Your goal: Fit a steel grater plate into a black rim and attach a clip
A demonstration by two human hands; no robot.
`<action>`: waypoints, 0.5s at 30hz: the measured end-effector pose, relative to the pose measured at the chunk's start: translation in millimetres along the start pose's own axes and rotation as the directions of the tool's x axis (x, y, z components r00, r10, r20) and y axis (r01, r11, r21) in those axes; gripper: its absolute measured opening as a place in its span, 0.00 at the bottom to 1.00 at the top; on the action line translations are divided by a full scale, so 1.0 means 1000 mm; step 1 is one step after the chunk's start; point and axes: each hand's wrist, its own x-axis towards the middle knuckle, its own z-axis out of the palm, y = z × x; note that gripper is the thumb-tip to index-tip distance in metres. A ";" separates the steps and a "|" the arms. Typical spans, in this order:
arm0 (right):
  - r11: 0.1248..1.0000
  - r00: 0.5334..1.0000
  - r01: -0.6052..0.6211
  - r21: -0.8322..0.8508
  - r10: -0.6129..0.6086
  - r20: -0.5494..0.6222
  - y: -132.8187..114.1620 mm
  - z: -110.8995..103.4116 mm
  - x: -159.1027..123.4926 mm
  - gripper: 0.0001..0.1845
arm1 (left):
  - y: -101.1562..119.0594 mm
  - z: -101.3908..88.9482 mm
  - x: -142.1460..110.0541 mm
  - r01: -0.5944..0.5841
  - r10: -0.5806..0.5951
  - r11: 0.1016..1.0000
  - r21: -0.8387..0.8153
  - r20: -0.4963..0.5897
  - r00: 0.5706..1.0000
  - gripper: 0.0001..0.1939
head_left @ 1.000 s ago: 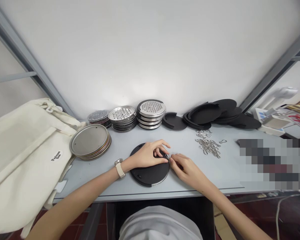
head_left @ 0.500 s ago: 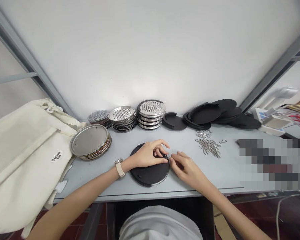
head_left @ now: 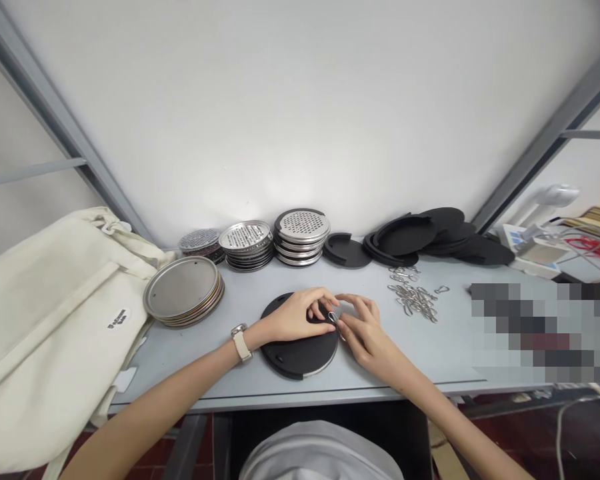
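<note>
A black disc point(head_left: 300, 357) with a raised black rim and a bright metal edge at its lower right lies near the front of the table. My left hand point(head_left: 297, 315) rests over its upper part, thumb and curled fingers closed around its right edge. A small silver snap hook point(head_left: 333, 317) shows there between my two hands. My right hand point(head_left: 369, 333) pinches the hook's right end between thumb and forefinger, its other fingers bent above. Fingers partly hide where hook and disc meet. To the right lies a loose pile of silver snap hooks point(head_left: 416, 300).
Stacked grater discs point(head_left: 303, 227) and more perforated metal discs point(head_left: 245, 237) line the wall. Plain metal discs point(head_left: 180, 287) are piled at left, beside a cream bag point(head_left: 55, 333). Black discs point(head_left: 405, 237) overlap at back right. A blurred-out patch point(head_left: 545, 333) covers the table's right side.
My right hand has shifted slightly left, its fingers now reaching over toward my left hand. More of the snap hook shows. The whole view has tilted up a little.
</note>
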 end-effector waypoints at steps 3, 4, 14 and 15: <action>1.000 1.000 -0.003 -0.001 0.003 0.016 0.000 0.001 0.000 0.13 | 0.001 0.000 0.000 -0.020 0.020 1.000 0.004 0.005 1.000 0.16; 1.000 1.000 -0.006 0.004 0.006 0.022 0.000 0.001 0.000 0.13 | 0.001 0.000 0.001 -0.020 0.020 1.000 0.006 0.006 1.000 0.14; 0.999 1.000 -0.004 0.033 0.003 0.028 0.001 0.000 0.001 0.14 | 0.000 0.000 0.002 0.009 -0.009 0.999 -0.041 0.023 1.000 0.13; 0.999 1.000 -0.003 0.036 0.002 0.025 0.001 0.000 0.001 0.14 | 0.000 0.000 0.002 0.009 -0.008 0.999 -0.038 0.024 1.000 0.13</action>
